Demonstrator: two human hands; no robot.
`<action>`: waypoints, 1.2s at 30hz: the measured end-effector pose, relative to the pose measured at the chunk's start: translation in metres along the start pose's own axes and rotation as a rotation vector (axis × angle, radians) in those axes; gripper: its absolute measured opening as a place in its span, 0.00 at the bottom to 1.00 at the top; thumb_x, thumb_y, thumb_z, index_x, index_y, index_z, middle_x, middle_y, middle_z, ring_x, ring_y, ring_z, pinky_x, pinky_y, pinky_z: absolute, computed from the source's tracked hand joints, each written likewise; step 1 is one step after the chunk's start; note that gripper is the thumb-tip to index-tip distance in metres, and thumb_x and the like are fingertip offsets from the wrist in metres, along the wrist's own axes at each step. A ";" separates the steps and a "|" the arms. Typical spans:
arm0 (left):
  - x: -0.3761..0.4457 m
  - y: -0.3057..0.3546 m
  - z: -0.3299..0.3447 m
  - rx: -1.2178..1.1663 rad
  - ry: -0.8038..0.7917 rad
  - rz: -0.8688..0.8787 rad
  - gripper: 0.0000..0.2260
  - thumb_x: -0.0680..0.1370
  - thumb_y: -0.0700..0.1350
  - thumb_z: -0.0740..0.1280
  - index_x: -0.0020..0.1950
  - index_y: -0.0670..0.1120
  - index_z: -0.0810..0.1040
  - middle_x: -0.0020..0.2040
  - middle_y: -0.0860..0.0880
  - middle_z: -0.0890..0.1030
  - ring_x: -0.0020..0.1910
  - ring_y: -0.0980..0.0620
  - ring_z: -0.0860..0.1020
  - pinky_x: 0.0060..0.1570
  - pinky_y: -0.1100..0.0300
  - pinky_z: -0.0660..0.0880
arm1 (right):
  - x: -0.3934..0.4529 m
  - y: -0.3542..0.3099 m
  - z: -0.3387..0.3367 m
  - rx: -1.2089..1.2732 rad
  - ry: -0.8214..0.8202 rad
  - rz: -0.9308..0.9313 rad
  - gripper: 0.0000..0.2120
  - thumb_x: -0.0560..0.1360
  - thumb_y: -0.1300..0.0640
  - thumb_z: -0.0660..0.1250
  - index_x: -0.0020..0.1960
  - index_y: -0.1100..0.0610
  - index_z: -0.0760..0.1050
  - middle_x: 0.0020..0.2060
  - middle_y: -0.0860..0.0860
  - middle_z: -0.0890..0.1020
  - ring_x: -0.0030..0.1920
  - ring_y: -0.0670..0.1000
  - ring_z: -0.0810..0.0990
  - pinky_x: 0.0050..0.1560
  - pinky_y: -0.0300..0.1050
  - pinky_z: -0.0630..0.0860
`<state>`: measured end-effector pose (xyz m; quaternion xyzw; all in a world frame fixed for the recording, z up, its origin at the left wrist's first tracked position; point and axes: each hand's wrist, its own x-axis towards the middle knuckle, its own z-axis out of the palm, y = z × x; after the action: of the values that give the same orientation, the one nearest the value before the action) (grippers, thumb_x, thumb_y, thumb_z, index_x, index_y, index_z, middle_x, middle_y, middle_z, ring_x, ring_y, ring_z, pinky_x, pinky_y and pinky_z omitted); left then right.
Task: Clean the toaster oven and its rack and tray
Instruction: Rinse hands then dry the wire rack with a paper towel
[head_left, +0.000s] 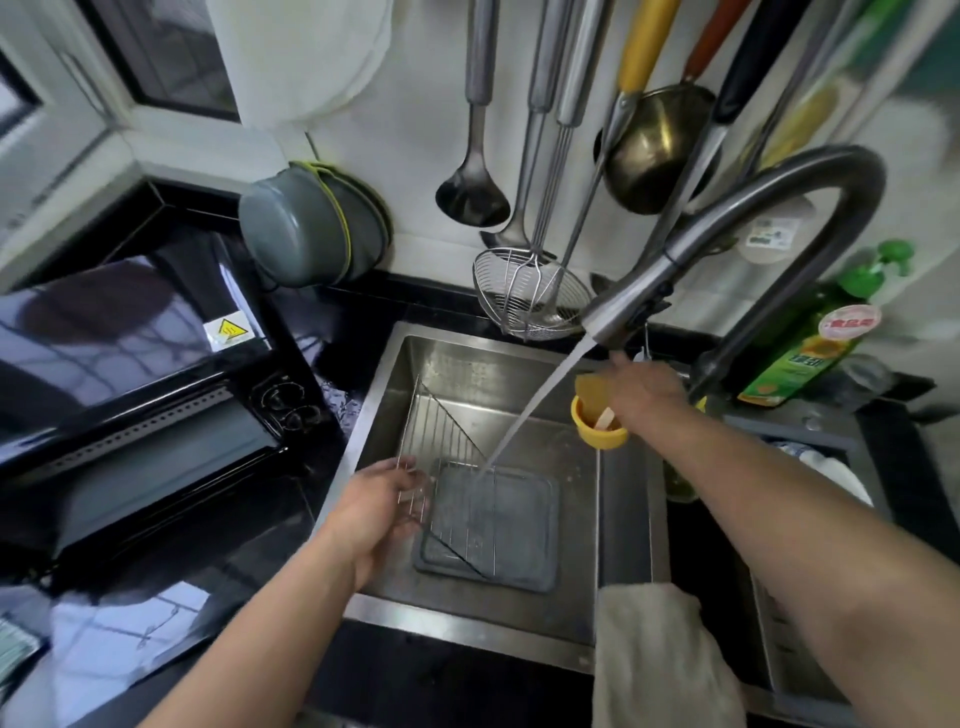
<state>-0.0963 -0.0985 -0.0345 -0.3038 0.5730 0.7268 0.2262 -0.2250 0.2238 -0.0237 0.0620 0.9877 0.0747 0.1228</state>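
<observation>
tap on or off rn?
On. A stream of water runs from the curved grey metal faucet onto the wire rack over the dark square tray in the steel sink.

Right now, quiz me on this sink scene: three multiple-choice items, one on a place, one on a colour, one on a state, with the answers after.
1. Where does the tray lie?
A. on the sink floor
B. inside the toaster oven
C. on the hanging rail

2. What colour is the cup hanging at the sink divider?
A. red
B. yellow
C. white

3. What is the faucet doing?
A. it is off
B. it drips only
C. it runs a full stream

Answers:
1. A, the dark tray lies flat in the basin, with the wire rack that the left hand holds leaning over it.
2. B, the cup is plainly yellow, next to the right hand.
3. C, a solid stream of water falls from the spout onto the tray.
</observation>
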 end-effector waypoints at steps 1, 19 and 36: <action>-0.001 0.002 -0.001 0.012 0.012 0.000 0.12 0.81 0.33 0.61 0.59 0.44 0.78 0.49 0.45 0.82 0.34 0.50 0.79 0.37 0.56 0.75 | 0.004 0.010 -0.005 -0.017 -0.027 0.127 0.29 0.79 0.61 0.54 0.80 0.57 0.55 0.69 0.59 0.73 0.61 0.61 0.78 0.52 0.49 0.75; -0.056 -0.008 -0.020 -0.168 0.004 0.003 0.15 0.78 0.28 0.60 0.59 0.42 0.78 0.52 0.45 0.83 0.46 0.45 0.80 0.54 0.49 0.80 | -0.127 -0.134 -0.003 1.941 -0.258 0.416 0.23 0.79 0.43 0.63 0.30 0.51 0.63 0.24 0.47 0.63 0.26 0.48 0.59 0.30 0.42 0.59; -0.065 -0.002 -0.042 -0.186 -0.063 0.012 0.16 0.78 0.29 0.60 0.62 0.40 0.79 0.53 0.44 0.82 0.53 0.41 0.80 0.58 0.46 0.73 | -0.129 -0.141 -0.050 1.874 0.105 0.360 0.24 0.83 0.52 0.59 0.29 0.51 0.59 0.23 0.48 0.59 0.23 0.48 0.55 0.30 0.48 0.49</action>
<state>-0.0411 -0.1374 0.0030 -0.2969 0.4975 0.7874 0.2107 -0.1279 0.0605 0.0312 0.2829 0.6259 -0.7260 -0.0346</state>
